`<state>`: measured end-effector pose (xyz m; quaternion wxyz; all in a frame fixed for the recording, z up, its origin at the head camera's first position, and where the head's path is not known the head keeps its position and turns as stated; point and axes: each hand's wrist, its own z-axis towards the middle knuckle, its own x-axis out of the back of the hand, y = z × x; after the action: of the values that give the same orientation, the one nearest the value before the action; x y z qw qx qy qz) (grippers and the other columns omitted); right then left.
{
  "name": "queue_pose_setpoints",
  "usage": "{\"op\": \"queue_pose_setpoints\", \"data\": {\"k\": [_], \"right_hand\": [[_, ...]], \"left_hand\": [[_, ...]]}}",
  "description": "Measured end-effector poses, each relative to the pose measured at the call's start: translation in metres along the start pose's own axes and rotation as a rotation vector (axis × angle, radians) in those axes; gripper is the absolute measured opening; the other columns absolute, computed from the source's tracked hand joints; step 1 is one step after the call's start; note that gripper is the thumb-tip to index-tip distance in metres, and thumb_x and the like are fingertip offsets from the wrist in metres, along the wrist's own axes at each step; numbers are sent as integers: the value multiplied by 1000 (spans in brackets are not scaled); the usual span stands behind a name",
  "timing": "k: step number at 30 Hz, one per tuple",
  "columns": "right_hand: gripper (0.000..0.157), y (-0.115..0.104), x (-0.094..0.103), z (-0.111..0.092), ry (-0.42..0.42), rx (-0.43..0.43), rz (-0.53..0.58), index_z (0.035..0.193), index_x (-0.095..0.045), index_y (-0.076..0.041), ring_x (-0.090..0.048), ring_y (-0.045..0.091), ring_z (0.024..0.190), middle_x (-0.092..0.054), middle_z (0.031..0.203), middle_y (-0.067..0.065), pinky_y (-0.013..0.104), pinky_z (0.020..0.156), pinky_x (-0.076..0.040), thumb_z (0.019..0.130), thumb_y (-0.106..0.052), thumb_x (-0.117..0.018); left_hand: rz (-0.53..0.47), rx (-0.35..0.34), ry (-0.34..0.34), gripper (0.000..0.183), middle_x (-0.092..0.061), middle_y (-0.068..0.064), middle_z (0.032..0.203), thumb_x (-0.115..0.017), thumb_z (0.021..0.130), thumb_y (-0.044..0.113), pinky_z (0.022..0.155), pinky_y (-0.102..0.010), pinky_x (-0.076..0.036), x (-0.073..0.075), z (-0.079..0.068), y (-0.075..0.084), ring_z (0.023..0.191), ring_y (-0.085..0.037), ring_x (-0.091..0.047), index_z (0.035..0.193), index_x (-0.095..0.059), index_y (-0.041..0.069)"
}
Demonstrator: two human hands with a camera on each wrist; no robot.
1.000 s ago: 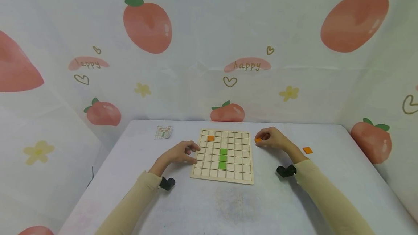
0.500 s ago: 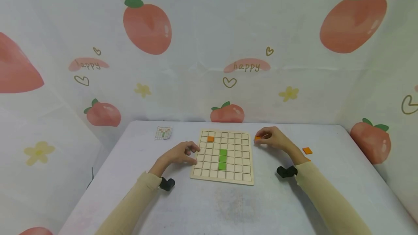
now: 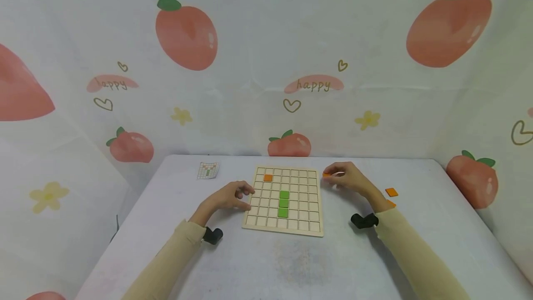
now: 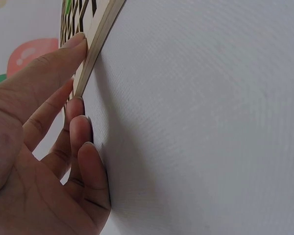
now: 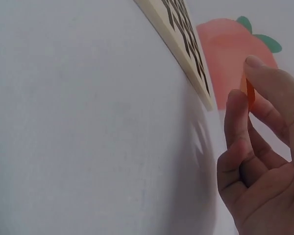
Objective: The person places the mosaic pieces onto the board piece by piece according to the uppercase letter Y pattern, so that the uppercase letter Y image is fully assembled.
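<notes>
Tabletop lies below the orange tile pinched in the right grip.

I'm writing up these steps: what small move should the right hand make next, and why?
Probably carry the orange tile left over the board: the right hand pinches it just outside the board's right edge, and most of the board is bare.

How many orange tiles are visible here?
4: one orange tile on the board, another in the right hand, two on the table, the nearer partly covered by the right wrist, which may hide more.
</notes>
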<state>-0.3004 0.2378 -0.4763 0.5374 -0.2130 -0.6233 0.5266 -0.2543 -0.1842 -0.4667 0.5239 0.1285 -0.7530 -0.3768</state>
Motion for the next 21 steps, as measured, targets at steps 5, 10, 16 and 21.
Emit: {"op": "queue_pose_setpoints", "data": {"k": [5, 10, 16, 21], "right_hand": [[29, -4, -5, 3, -14, -11, 7, 114, -73, 4, -67, 27, 92, -70, 110, 17, 29, 76, -54, 88, -8, -81], [31, -6, -10, 6, -34, -8, -3, 114, -74, 2, -65, 29, 102, -70, 113, 15, 27, 84, -52, 87, -10, -82], [35, -15, -19, 10, -25, -34, 10, 118, -72, 3, -69, 27, 99, -70, 115, 16, 29, 81, -52, 87, -10, -81], [35, -18, -26, 15, -26, -52, -6, 119, -73, 1, -69, 25, 98, -70, 115, 13, 31, 83, -51, 87, -11, -82]], "left_hand": [[-1, 1, 2, 44, -58, 0, 108, -88, 81, 13, 83, -36, -45, 0, 0, 0, 94, -20, -51, 120, -68, 11], [4, 4, 4, 44, -58, 0, 108, -88, 81, 13, 83, -36, -45, 0, 0, -1, 94, -20, -52, 120, -68, 11], [-6, 7, 7, 44, -58, 0, 108, -88, 80, 12, 83, -36, -45, -1, 1, -1, 94, -20, -52, 119, -68, 11], [-5, 9, 9, 44, -59, 0, 108, -88, 80, 12, 83, -36, -45, -1, 1, -1, 94, -20, -51, 119, -68, 11]]}}
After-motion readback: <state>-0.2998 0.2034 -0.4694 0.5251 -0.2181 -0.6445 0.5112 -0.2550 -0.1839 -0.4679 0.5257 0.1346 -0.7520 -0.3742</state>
